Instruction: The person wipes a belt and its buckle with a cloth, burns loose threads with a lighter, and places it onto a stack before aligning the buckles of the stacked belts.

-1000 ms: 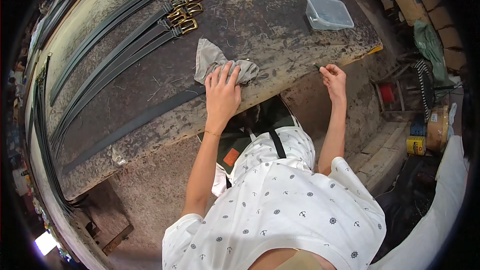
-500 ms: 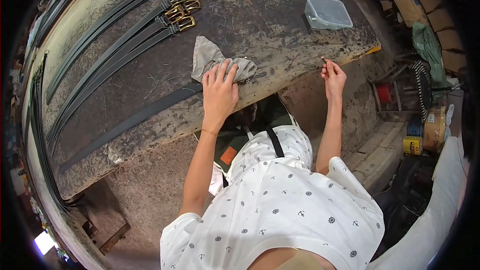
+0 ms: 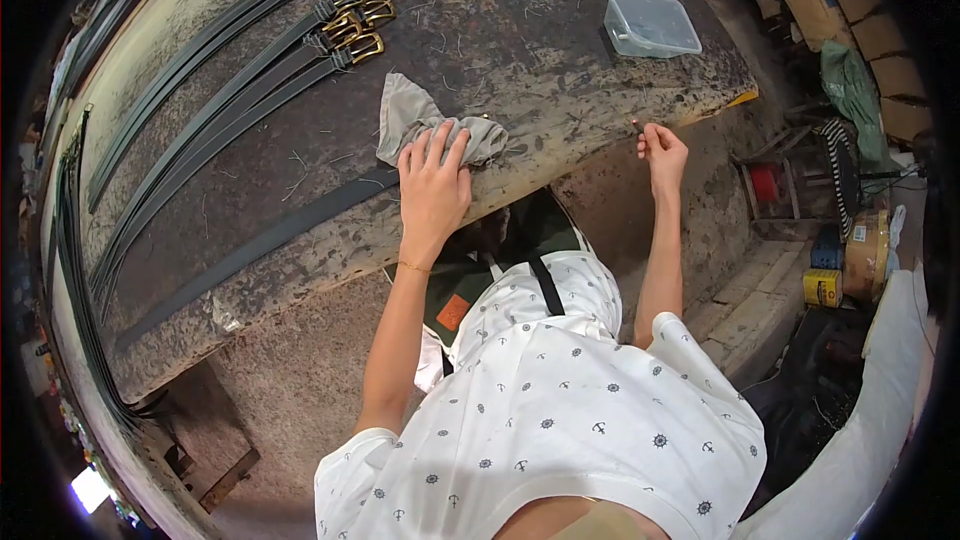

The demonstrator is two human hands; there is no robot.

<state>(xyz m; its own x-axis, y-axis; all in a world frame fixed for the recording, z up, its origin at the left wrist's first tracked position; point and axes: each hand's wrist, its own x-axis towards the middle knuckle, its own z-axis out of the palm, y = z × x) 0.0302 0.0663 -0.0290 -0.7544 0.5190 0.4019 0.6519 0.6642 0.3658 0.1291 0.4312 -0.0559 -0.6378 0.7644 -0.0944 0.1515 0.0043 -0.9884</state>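
Note:
My left hand (image 3: 434, 180) lies over a crumpled grey cloth (image 3: 405, 105), its fingers curved onto it. Under the cloth and hand runs a dark belt strap (image 3: 265, 240) along the near edge of the worktable; its right end is hidden. Off to the right, just past the table edge, my right hand (image 3: 662, 155) pinches a small dark piece with a lighter tip (image 3: 636, 126), too small to name. Several dark belts with gold-coloured buckles (image 3: 362, 48) lie side by side beyond my left hand.
A clear plastic container (image 3: 652, 23) stands on the worktable (image 3: 520, 50) at the far right. Loose thread bits are scattered over the surface. More dark straps (image 3: 70, 270) hang over the left end. To the right are a wooden stool (image 3: 775, 190) and a yellow box (image 3: 822, 288).
The view has shifted slightly. My right hand has come a little left and down with the small dark piece. My left hand stays on the cloth.

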